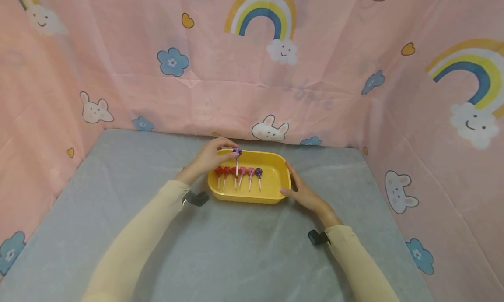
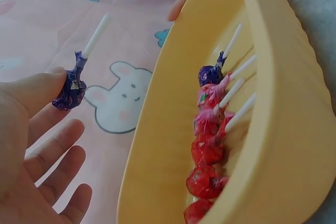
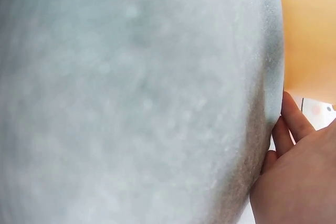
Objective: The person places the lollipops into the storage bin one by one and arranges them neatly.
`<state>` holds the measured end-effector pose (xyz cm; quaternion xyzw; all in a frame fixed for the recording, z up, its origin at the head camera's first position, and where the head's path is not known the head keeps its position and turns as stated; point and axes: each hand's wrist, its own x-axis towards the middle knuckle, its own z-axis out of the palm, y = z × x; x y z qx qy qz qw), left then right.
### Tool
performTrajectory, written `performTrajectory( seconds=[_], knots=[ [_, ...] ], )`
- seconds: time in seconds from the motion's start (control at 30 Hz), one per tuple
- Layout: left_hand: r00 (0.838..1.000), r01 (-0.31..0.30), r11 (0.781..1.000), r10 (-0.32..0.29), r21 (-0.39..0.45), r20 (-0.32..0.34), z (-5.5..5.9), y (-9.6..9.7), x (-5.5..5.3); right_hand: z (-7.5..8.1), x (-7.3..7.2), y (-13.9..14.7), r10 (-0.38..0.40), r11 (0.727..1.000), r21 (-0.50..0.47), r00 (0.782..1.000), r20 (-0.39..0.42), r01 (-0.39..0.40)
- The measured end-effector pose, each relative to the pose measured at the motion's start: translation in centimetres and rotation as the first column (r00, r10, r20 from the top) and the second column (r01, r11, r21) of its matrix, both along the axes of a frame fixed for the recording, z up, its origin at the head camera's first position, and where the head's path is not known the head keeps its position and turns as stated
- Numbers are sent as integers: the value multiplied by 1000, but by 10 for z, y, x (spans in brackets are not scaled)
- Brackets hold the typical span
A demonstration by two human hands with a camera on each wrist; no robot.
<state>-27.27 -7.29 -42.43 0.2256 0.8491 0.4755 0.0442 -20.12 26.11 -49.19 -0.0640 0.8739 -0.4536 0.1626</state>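
Observation:
My left hand (image 1: 210, 158) pinches a purple-wrapped lollipop (image 2: 70, 90) by its candy head between thumb and index finger, the other fingers spread loosely. In the head view it is over the back left of a yellow tray (image 1: 248, 198), its white stick pointing down. Inside the tray lies a row of lollipops: red ones (image 2: 206, 149) at the left, pink ones (image 1: 251, 172) after them, then a purple one (image 1: 258, 173) at the right. My right hand (image 1: 305, 194) holds the tray's right end, thumb at the front rim and fingers along the outer wall.
Under the tray is a table with a grey cloth (image 1: 252, 249). Pink curtains (image 1: 236, 96) printed with rainbows, rabbits and flowers stand at the back and both sides. A dark wrist camera (image 1: 197, 198) sits at the left wrist, another camera (image 1: 317, 237) at the right.

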Motion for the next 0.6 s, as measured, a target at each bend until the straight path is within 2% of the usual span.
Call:
performTrajectory(
  seconds=[0.2,0.4,0.6],
  knots=[
    [1000,18,1000,-18,-17,0,2,11,0,-2,0,1,18,1000,-15,999,-26,-19],
    [999,39,999,-40,-21,-18,4,23,-3,-4,-1,2,20,1000,-9,999,-29,-20],
    [999,42,999,-42,-33,-5,5,32,-3,-2,-1,1,5,1000,0,1000,-22,-5]
  ],
)
